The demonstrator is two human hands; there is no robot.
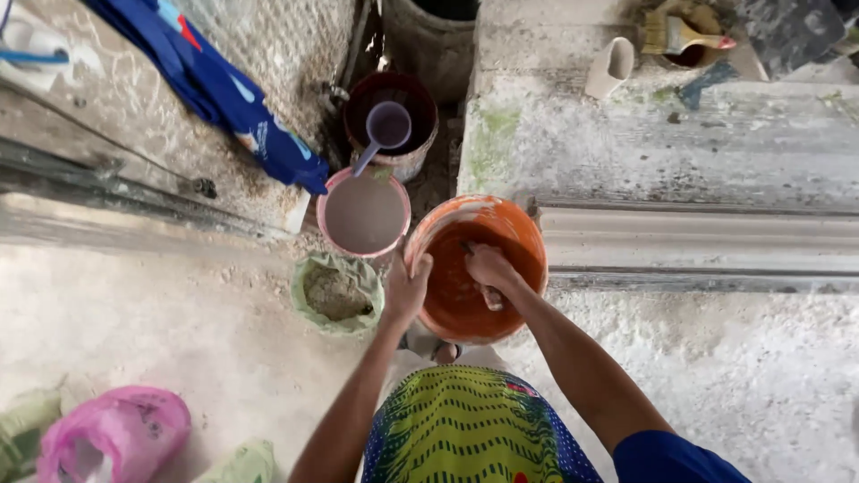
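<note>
Our left fingers (420, 266) curl over the near-left rim of the orange bucket (510, 224), gripping it, while our left hand (407, 291) steadies it. Our right hand (489, 266) is down inside, fingers closed around a small pale object we cannot identify. The bucket stands upright on the dusty floor (134, 313), mouth facing up, its inner wall wet orange and its rim smeared with pale residue. Just left of it sit a pink bucket of grey liquid (364, 215) and a green bag of powder (335, 293). Beyond, a purple ladle (386, 130) rests in a dark tub (420, 98).
</note>
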